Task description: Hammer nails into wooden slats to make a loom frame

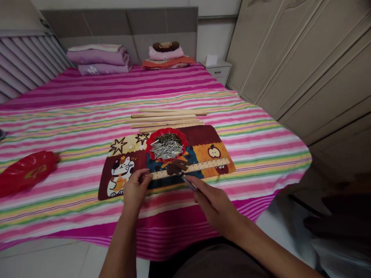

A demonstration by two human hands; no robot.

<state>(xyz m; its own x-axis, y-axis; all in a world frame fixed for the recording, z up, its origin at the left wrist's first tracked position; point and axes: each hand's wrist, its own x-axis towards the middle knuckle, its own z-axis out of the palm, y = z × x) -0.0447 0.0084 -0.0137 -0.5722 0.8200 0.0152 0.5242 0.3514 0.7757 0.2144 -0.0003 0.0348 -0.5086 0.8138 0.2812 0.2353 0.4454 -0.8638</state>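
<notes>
My right hand [216, 204] is wrapped around the handle of a hammer [188, 180], whose dark, slightly blurred head hangs over the middle of a wooden strip [207, 165]. That strip lies across a patterned mat [207, 136], with a row of small nails or nail holes along it. At its left end, my left hand [136, 188] is closed, thumb and forefinger pinching the wood; whether a nail is also between them I cannot make out. Just beyond the strip, a red scalloped bowl [148, 144] holds a heap of silvery nails [166, 146].
Several more wooden strips [165, 119] lie behind the bowl on the striped bedsheet [261, 135]. A red plastic dish [27, 172] sits at the left. Folded bedding [100, 60] is stacked by the headboard [150, 21]. Wardrobe doors [290, 54] line the right side.
</notes>
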